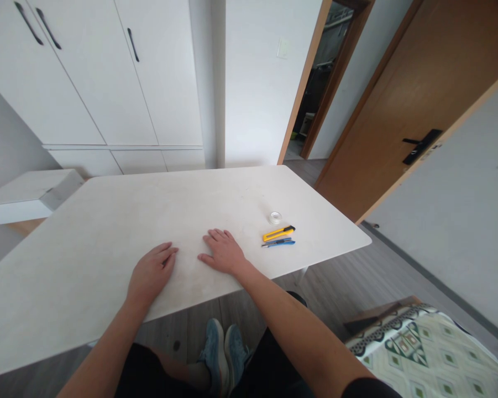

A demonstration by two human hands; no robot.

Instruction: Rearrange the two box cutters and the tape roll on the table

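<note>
White table [108, 221] under both hands, near edge just behind wrists. Left hand [151, 272] flat on tabletop, palm down, fingers loosely spread, holding nothing. Right hand [223, 252] flat just beside it, fingers extended, also holding nothing. Yellow utility knife [278, 233] lies near right hand, on its outer side, apart from fingertips. Blue pen [282, 242] just below knife, possibly two pens; too small to tell. Clear tape roll [276, 217] just beyond knife, farther from right hand.
</note>
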